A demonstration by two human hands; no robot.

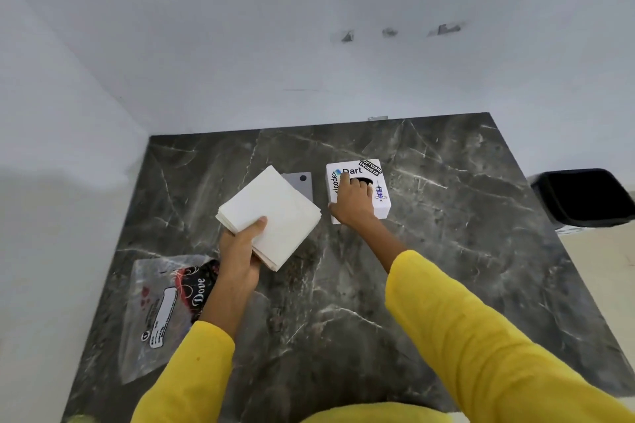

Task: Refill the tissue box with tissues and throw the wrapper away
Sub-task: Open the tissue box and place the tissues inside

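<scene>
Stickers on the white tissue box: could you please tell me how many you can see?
4 on the tissue box: code sticker at left, Dart sticker at top, Software Engineer sticker at the far corner, drink sticker at right. The right hand may hide more.

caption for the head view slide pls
Left hand holds tissue stack; right hand rests on tissue box.

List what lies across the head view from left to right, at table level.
wrapper → left hand holding the tissue stack → right hand on the tissue box → black bin, off the table's right edge.
</scene>
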